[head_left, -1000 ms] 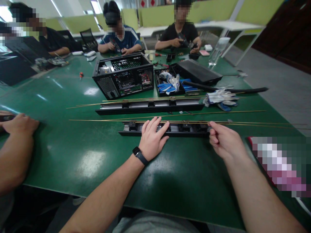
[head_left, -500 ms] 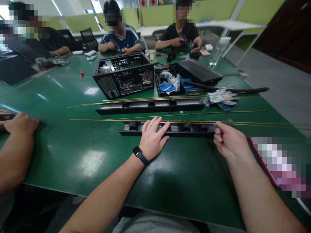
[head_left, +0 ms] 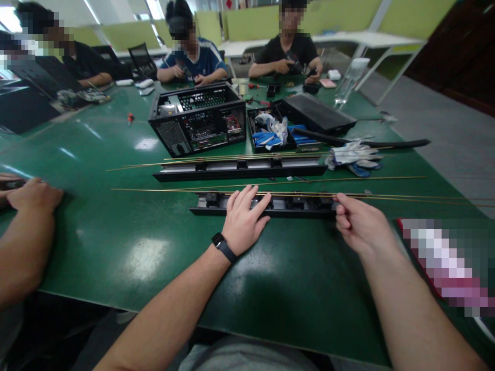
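Observation:
A black rail with several black blocks set along its channel lies across the green table in front of me. My left hand rests on the rail's middle, fingers spread. Long thin brass-coloured rods run along the rail and stretch far out to the right. At the rail's right end, my right hand pinches a thin brass rod between thumb and forefinger, the other fingers curled in. Behind lies a second black rail, also with blocks and thin rods along it.
An opened computer case stands beyond the rails. Beside it are a black tray holding gloves, a work glove and a clear bottle. A co-worker's hand is at the left. Several people sit around the table.
My right hand has shifted slightly left along the rail, still pinching the rod. My left hand stays in place on the rail.

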`<state>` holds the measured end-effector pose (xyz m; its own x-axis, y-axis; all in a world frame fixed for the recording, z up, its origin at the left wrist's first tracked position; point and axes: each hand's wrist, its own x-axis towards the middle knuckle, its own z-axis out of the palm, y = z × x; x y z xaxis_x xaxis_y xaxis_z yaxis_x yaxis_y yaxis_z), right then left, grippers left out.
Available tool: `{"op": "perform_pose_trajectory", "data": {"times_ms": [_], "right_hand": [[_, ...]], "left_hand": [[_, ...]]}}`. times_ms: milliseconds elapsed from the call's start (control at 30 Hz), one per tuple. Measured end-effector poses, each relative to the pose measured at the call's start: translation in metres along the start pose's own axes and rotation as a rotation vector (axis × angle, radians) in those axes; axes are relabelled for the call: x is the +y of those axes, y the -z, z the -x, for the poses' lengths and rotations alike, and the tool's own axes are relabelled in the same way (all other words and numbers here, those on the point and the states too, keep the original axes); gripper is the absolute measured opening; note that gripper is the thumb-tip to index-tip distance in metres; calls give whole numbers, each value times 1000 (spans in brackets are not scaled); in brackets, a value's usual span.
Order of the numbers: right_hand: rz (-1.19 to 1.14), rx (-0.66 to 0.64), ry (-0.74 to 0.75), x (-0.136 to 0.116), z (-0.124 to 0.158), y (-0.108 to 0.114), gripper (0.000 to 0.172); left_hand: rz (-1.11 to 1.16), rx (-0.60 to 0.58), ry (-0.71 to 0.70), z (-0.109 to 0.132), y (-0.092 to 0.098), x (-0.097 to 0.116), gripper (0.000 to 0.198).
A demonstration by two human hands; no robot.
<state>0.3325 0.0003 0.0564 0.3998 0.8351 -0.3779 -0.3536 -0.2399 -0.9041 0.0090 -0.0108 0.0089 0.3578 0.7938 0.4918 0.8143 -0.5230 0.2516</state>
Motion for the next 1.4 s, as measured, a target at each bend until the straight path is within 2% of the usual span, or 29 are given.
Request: {"op": "perform_pose_trajectory", "data": {"times_ms": [200, 667, 867, 1067, 1200, 1400], "right_hand": [[-17, 44, 7, -2, -3, 3, 30], [-16, 50, 23, 4, -19, 16, 36], [-34, 124, 37, 2, -18, 16, 36], [21, 38, 10, -2, -10, 10, 45], [57, -6, -9, 0, -1, 2, 44], [7, 28, 23, 2, -1, 1, 42]], "left_hand": [[4, -9, 10, 0, 1, 0, 66], [-3, -9, 1, 0, 0, -1, 66], [-4, -6, -6, 0, 0, 0, 65], [-13, 1, 10, 0, 0, 1, 67], [-11, -3, 7, 0, 1, 1, 67], [-17, 1, 1, 0, 1, 1, 67]]}}
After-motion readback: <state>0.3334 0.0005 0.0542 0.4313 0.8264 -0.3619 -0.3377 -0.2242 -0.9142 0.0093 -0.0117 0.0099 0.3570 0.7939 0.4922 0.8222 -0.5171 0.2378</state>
